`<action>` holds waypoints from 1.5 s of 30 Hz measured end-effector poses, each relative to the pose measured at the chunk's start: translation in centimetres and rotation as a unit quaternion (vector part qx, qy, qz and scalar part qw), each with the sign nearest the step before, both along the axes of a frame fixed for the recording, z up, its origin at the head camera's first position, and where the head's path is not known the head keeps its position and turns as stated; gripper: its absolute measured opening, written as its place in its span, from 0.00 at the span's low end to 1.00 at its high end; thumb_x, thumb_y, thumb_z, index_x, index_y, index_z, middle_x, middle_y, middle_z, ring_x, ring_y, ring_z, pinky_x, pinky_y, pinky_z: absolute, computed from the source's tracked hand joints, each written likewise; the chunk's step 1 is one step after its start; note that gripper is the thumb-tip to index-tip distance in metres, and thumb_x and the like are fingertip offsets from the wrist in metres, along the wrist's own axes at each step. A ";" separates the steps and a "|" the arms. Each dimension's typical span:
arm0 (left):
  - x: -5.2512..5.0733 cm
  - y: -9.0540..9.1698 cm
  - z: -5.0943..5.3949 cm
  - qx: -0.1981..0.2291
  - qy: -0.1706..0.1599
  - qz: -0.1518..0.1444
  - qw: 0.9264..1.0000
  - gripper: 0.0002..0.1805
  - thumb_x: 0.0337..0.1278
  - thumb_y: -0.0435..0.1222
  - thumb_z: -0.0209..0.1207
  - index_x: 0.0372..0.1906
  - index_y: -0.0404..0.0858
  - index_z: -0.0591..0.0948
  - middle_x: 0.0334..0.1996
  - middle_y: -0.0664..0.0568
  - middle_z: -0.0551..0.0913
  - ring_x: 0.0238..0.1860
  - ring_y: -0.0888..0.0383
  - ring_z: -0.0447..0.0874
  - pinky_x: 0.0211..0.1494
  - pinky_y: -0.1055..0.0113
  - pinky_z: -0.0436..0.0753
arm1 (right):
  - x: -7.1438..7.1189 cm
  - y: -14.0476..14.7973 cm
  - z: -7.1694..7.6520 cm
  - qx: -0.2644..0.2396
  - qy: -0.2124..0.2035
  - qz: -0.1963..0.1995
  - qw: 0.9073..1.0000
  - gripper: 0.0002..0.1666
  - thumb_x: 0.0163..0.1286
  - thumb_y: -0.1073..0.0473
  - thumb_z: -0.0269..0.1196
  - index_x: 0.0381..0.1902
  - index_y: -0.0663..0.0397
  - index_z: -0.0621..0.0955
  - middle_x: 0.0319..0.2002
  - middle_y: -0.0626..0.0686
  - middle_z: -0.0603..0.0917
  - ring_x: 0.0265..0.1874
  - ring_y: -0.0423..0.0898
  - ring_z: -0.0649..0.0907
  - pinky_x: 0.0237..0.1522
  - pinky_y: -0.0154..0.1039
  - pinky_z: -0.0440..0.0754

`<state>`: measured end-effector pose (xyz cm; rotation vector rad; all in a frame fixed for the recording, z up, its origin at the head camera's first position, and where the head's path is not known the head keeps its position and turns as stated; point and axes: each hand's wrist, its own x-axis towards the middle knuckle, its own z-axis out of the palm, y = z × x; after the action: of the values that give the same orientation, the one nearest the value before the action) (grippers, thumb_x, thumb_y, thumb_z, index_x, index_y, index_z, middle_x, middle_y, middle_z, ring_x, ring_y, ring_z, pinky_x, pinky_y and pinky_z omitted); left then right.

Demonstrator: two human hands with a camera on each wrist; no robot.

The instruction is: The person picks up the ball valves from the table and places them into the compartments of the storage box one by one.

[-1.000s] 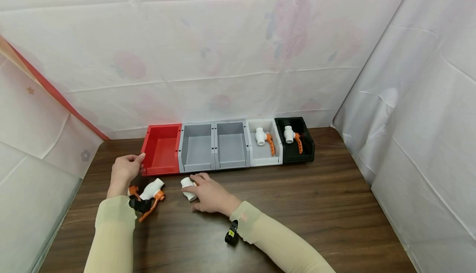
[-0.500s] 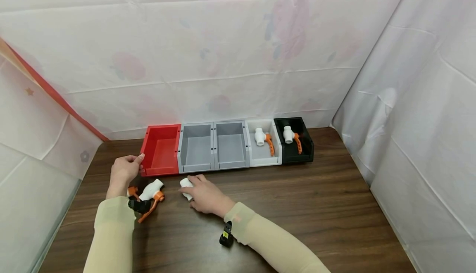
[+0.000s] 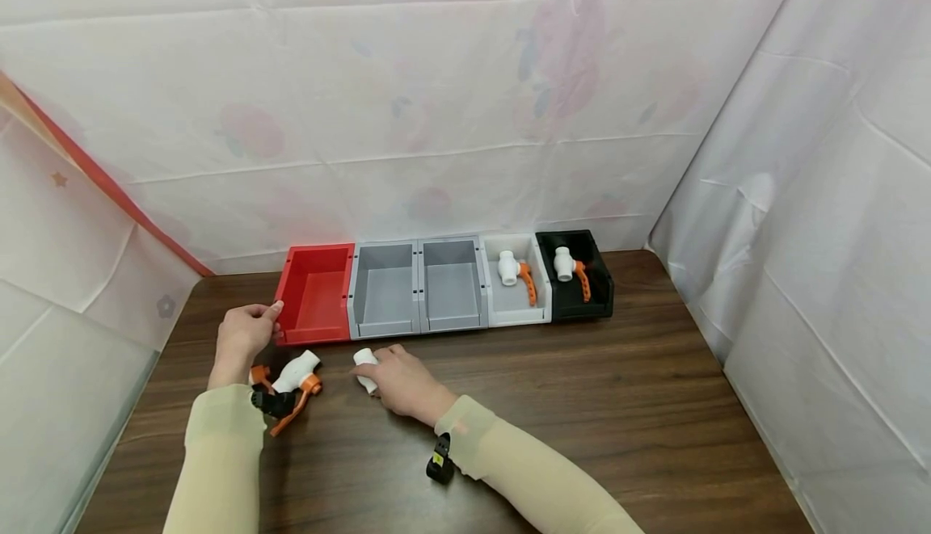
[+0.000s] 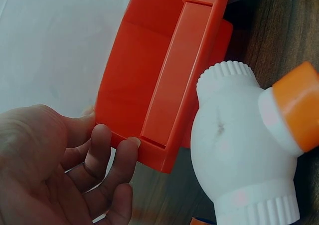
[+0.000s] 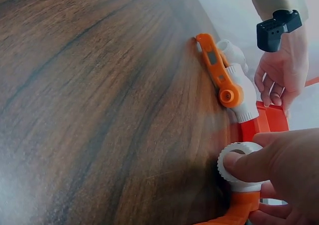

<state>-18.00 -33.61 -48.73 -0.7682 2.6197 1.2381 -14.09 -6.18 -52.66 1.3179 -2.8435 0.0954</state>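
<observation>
With right hand (image 3: 407, 382), nearer, pinching ball valve (image 3: 364, 358) running lengthwise roughly toward far edge of tabletop (image 3: 567, 413); with left hand (image 3: 244, 332), pinching red bin (image 3: 314, 334).

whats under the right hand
Under the right hand is a white ball valve; its orange handle shows partly in the right wrist view but is covered in the head view.

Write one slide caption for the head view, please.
Left hand pinches the red bin by its edge, right hand grips a white valve.
</observation>
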 end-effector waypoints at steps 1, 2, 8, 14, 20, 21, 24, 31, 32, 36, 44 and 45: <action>0.0 0.0 0.0 0.000 0.001 0.000 1.000 0.33 0.73 0.56 0.47 0.61 0.30 0.76 0.38 0.42 0.82 0.46 0.43 0.79 0.43 0.55 0.76 | 0.0 0.0 0.0 0.000 0.000 -0.002 1.000 0.30 0.63 0.54 0.70 0.63 0.27 0.79 0.54 0.46 0.81 0.52 0.43 0.78 0.55 0.34 0.71; 0.0 0.0 -0.1 0.001 0.000 0.000 1.000 0.33 0.73 0.56 0.47 0.61 0.30 0.76 0.38 0.42 0.82 0.46 0.43 0.79 0.43 0.55 0.76 | 0.0 0.0 0.0 0.001 -0.001 -0.004 1.000 0.30 0.63 0.54 0.71 0.63 0.27 0.79 0.53 0.46 0.81 0.52 0.43 0.78 0.55 0.34 0.71; 0.0 0.1 0.1 0.007 -0.002 -0.002 1.000 0.33 0.74 0.56 0.47 0.62 0.30 0.75 0.39 0.42 0.81 0.47 0.42 0.79 0.45 0.54 0.77 | 0.0 0.1 0.2 -0.017 -0.025 -0.016 0.999 0.30 0.63 0.54 0.71 0.63 0.27 0.79 0.55 0.48 0.80 0.52 0.44 0.77 0.54 0.34 0.73; 0.1 0.2 0.3 0.006 -0.004 -0.002 1.000 0.33 0.74 0.56 0.47 0.62 0.29 0.75 0.39 0.41 0.82 0.47 0.42 0.78 0.45 0.54 0.76 | 0.1 0.4 0.6 -0.037 -0.042 -0.022 0.998 0.30 0.65 0.54 0.70 0.63 0.27 0.78 0.55 0.48 0.80 0.53 0.45 0.76 0.55 0.34 0.74; 0.1 0.2 0.3 0.001 -0.002 -0.005 1.000 0.33 0.74 0.56 0.47 0.61 0.29 0.76 0.37 0.42 0.82 0.45 0.43 0.79 0.42 0.55 0.76 | 0.1 0.5 0.9 -0.057 -0.052 -0.022 0.997 0.29 0.66 0.54 0.69 0.64 0.28 0.78 0.55 0.48 0.79 0.54 0.43 0.76 0.56 0.32 0.72; 0.1 0.2 0.3 -0.001 -0.001 -0.006 1.000 0.33 0.74 0.56 0.47 0.60 0.29 0.76 0.36 0.42 0.82 0.45 0.43 0.79 0.42 0.56 0.76 | 0.1 0.5 0.9 -0.058 -0.053 -0.022 0.997 0.29 0.66 0.54 0.69 0.64 0.28 0.77 0.56 0.48 0.79 0.54 0.43 0.76 0.56 0.32 0.72; 0.1 0.1 0.3 -0.004 0.002 -0.008 1.000 0.33 0.74 0.56 0.46 0.60 0.29 0.76 0.36 0.43 0.82 0.45 0.43 0.79 0.41 0.56 0.76 | 0.0 0.5 0.9 -0.072 -0.055 -0.023 0.996 0.29 0.67 0.53 0.69 0.65 0.29 0.77 0.56 0.48 0.79 0.54 0.43 0.76 0.57 0.32 0.71; 0.1 0.2 0.2 -0.002 -0.003 -0.004 1.000 0.33 0.74 0.56 0.46 0.60 0.29 0.76 0.37 0.42 0.82 0.46 0.42 0.79 0.42 0.56 0.75 | -0.2 1.0 1.6 -0.116 -0.062 -0.029 0.991 0.29 0.67 0.53 0.69 0.65 0.31 0.76 0.57 0.48 0.79 0.56 0.44 0.76 0.62 0.33 0.69; 0.1 0.2 0.2 -0.001 -0.003 -0.003 1.000 0.33 0.74 0.56 0.46 0.61 0.29 0.76 0.37 0.42 0.82 0.46 0.42 0.78 0.42 0.55 0.75 | -0.2 1.1 1.8 -0.122 -0.063 -0.030 0.990 0.29 0.67 0.53 0.69 0.65 0.32 0.76 0.58 0.48 0.79 0.57 0.44 0.76 0.62 0.33 0.68; 0.0 0.2 0.2 0.003 -0.007 -0.001 1.000 0.33 0.74 0.56 0.46 0.62 0.30 0.75 0.39 0.41 0.81 0.47 0.42 0.78 0.43 0.56 0.76 | -0.3 1.5 2.4 -0.141 -0.065 -0.035 0.987 0.30 0.67 0.52 0.69 0.66 0.34 0.76 0.58 0.49 0.78 0.58 0.46 0.76 0.63 0.36 0.69; 0.1 0.0 0.2 0.008 -0.011 -0.001 1.000 0.34 0.74 0.56 0.46 0.63 0.30 0.74 0.40 0.41 0.81 0.47 0.42 0.77 0.44 0.55 0.75 | -1.0 2.4 3.7 -0.170 -0.068 -0.048 0.982 0.29 0.66 0.55 0.70 0.65 0.37 0.77 0.58 0.50 0.79 0.57 0.46 0.78 0.60 0.38 0.72; 0.1 0.0 0.1 0.008 -0.010 -0.001 1.000 0.34 0.74 0.56 0.46 0.63 0.30 0.74 0.40 0.41 0.82 0.47 0.42 0.77 0.44 0.55 0.75 | -1.1 2.6 3.8 -0.175 -0.069 -0.049 0.981 0.29 0.66 0.55 0.70 0.65 0.36 0.77 0.58 0.50 0.79 0.56 0.46 0.78 0.60 0.37 0.72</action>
<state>-17.92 -33.64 -48.59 -0.7706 2.5898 1.2425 -15.20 -3.60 -48.86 1.1360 -2.8153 0.6755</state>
